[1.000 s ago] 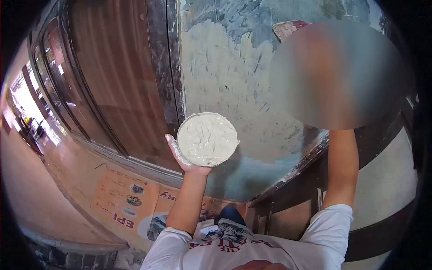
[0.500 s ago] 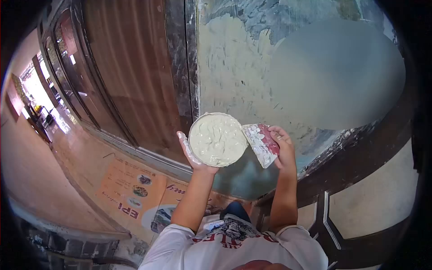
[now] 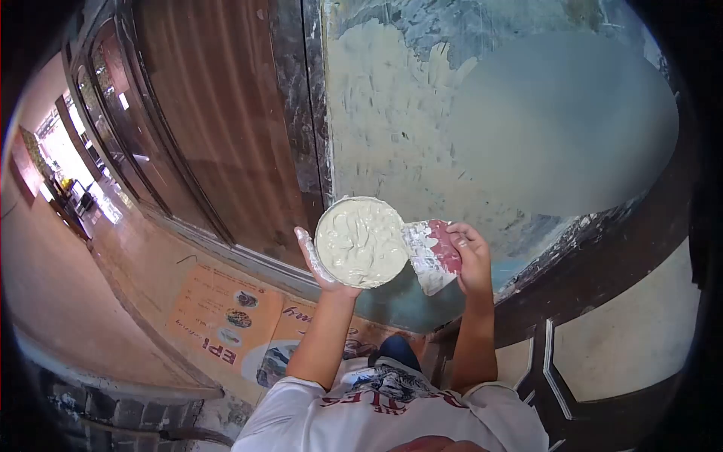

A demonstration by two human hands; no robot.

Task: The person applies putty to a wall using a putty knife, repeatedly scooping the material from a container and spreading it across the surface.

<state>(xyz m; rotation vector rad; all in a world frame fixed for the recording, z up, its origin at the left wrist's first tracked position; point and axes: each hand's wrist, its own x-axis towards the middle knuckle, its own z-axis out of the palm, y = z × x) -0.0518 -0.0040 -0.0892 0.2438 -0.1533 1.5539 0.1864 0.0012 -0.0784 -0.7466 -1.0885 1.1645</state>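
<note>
My left hand (image 3: 320, 264) is closed around the side and underside of a round tub of pale cream putty (image 3: 360, 242), with white smears on the fingers. The putty's surface is ridged and comes up near the rim. In my right hand (image 3: 473, 258) is a red putty scraper (image 3: 444, 245), its wide blade coated in whitish putty. A corner of the blade meets the right rim of the tub. Behind both stands a wall (image 3: 392, 143) with cream putty spread over blue-grey paint.
To the left is a brown wooden panel (image 3: 215, 98) beside a dark frame post (image 3: 301, 98). An orange printed banner (image 3: 218, 309) lies on the floor. A dark-framed panel (image 3: 617, 331) stands at lower right. A blurred patch covers the upper right.
The tub and scraper sit slightly lower in view. The scraper has shifted a little left against the tub's rim, and the putty's surface shows a changed ridge pattern.
</note>
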